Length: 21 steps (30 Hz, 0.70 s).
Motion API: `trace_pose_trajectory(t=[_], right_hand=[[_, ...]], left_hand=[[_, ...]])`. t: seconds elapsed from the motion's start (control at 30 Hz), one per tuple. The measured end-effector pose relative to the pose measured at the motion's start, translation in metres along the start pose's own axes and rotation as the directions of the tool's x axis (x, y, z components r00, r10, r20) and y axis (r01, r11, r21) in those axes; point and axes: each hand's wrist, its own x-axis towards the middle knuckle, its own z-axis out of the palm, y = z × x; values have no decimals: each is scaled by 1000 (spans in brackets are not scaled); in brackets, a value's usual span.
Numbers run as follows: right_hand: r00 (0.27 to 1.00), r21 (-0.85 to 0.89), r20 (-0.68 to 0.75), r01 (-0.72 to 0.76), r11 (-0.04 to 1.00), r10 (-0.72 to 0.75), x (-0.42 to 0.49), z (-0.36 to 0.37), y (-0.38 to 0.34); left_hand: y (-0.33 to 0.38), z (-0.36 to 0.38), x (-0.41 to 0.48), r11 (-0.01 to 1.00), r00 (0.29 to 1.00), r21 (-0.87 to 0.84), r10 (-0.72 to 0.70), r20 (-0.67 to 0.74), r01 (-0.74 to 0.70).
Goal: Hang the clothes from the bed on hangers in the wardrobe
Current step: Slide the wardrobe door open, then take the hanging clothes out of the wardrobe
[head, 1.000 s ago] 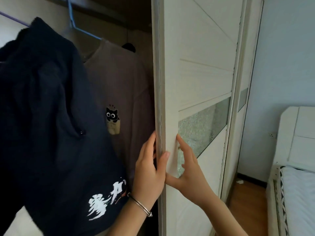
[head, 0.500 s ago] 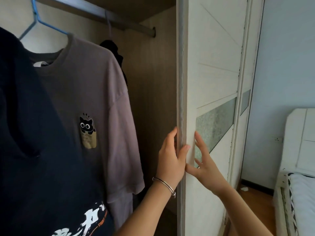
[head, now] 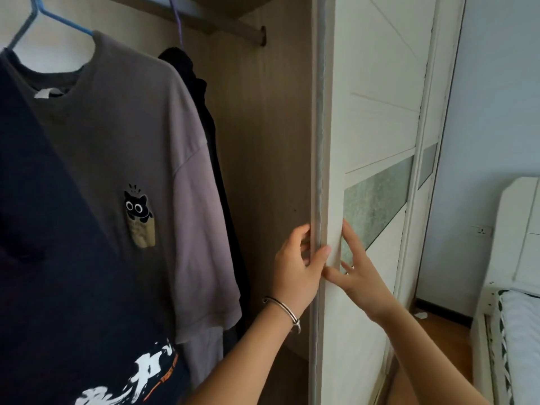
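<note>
While the left hand (head: pixel 295 270) clasps the leading edge of the wardrobe door (head: pixel 377 112), thumb on the front and fingers (head: pixel 301 232) curled behind it, the right hand (head: pixel 359 276) lies flat on the door's face just right of that thumb, its fingers straight and spread. Left of the fingers, inside the wardrobe, a mauve cat T-shirt (head: pixel 140 147) hangs on a blue hanger (head: pixel 43 13), with a navy printed garment (head: pixel 58 258) overlapping it. The bed (head: pixel 523 331) lies well right of both hands.
</note>
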Motion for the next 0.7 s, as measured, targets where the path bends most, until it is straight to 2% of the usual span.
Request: trace_pose_trajectory(t=[0.07, 0.17, 0.2, 0.27, 0.3, 0.37, 0.43, 0.5, 0.6, 0.7], right_hand=[[996, -12, -57, -64, 998, 63, -6, 1, -3], [940, -139, -317, -178, 974, 127, -23, 16, -11], [909, -207, -406, -195, 959, 97, -31, 22, -15], [856, -372, -514, -164, 914, -55, -47, 37, -27], [844, -424, -520, -117, 898, -135, -53, 45, -35], [862, -426, -464, -14, 904, -205, -60, 63, -58], [903, -398, -358, 82, 914, -237, -58, 81, -85], [914, -378, -248, 213, 901, -320, -51, 103, -117], [875, -255, -191, 393, 883, -445, -38, 140, -169], [832, -151, -171, 508, 848, -528, -23, 169, -209]], left_hand=[[-3, -7, -12, 999, 999, 33, -29, 30, 28], [-3, -28, -30, 989, 993, 136, -68, 96, 55], [-2, -37, -38, 987, 991, 154, -73, 115, 55], [4, -59, -55, 985, 991, 167, -70, 115, 50], [7, -74, -63, 985, 994, 163, -65, 93, 49], [19, -108, -79, 985, 997, 166, -61, 39, 53], [37, -145, -91, 975, 999, 221, -33, -32, 39], [61, -186, -101, 958, 986, 285, 53, -156, -7], [102, -249, -112, 922, 925, 383, 186, -330, -49], [136, -303, -121, 864, 841, 502, 302, -449, -42]])
